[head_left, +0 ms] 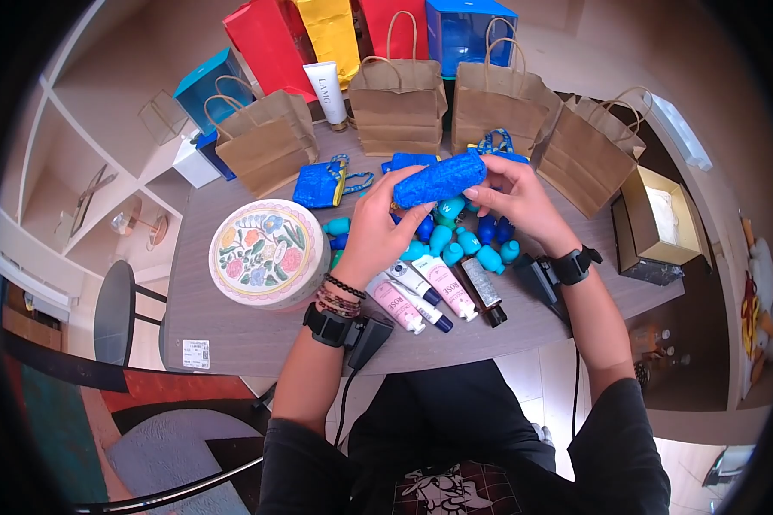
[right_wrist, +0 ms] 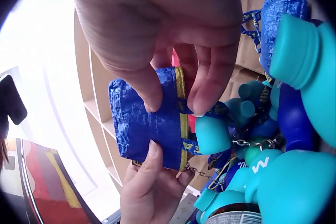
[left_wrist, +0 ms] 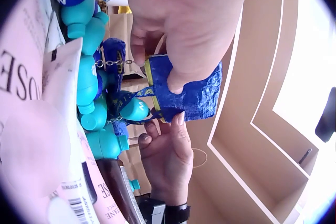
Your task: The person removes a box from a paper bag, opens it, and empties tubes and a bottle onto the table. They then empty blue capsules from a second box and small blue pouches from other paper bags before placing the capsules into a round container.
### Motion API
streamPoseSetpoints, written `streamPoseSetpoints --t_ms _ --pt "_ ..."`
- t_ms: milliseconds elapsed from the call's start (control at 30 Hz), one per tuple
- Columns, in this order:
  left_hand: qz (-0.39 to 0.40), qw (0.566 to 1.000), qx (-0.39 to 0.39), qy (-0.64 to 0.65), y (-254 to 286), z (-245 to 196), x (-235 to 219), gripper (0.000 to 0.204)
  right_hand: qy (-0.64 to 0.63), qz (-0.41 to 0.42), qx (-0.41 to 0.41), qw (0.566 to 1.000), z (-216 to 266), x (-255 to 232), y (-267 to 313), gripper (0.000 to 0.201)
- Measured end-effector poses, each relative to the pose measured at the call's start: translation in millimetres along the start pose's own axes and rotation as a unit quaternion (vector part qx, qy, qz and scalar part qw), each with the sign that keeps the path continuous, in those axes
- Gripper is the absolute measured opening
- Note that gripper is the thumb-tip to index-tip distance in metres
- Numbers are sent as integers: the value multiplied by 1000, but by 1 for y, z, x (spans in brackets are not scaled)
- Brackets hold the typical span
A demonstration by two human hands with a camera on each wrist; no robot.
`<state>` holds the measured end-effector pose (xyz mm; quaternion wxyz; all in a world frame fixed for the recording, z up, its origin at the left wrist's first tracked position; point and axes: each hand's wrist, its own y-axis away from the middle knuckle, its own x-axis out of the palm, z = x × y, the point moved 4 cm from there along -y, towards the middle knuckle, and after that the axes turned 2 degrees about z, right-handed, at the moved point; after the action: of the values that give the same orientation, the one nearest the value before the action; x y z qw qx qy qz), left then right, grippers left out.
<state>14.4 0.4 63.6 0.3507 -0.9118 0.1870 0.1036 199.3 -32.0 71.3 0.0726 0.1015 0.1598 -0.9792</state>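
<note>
Both hands hold a small blue woven zip pouch (head_left: 438, 180) above the table. My left hand (head_left: 382, 225) grips one end, its thumb on the near face and its fingers partly hidden behind. My right hand (head_left: 524, 204) pinches the other end between thumb and fingers. In the right wrist view, the pouch's yellow zip edge (right_wrist: 183, 90) faces the table side, with printed blue straps and a chain (right_wrist: 199, 171) hanging from it. Below lie several turquoise mini bottles (head_left: 468, 242) and dark blue ones (head_left: 487, 228). Other blue pouches (head_left: 318, 184) lie behind the hands.
Pink and white cream tubes (head_left: 449, 287) and a dark bottle (head_left: 483, 292) lie near the front edge. A round floral tin (head_left: 269, 253) stands left. Several brown paper bags (head_left: 397, 107) line the back, with a white tube (head_left: 326, 94) between them. An opened box (head_left: 657, 215) sits right.
</note>
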Motion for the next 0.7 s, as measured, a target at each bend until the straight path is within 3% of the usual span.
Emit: streamPoseSetpoints --t_ms 67,133,167,233,333,533,700 --pt "-3 999 33 -39 1 -3 -4 30 -14 5 17 1000 2 2 1 30" --pt "18 997 -56 -41 4 10 -6 29 -12 4 30 999 3 4 1 32" --pt "18 997 -57 -42 4 13 -6 29 -9 2 43 999 2 4 1 34" --pt "-44 998 -34 10 1 12 -10 24 -24 -14 34 999 -2 4 1 35" --pt "-61 993 -48 94 2 -1 -8 23 -24 -22 30 999 -9 4 0 34" --pt "7 983 -89 163 2 -2 0 27 51 30 45 997 -19 5 -1 25" --pt "-23 980 -95 171 1 1 0 29 61 28 14 998 -9 6 0 17"
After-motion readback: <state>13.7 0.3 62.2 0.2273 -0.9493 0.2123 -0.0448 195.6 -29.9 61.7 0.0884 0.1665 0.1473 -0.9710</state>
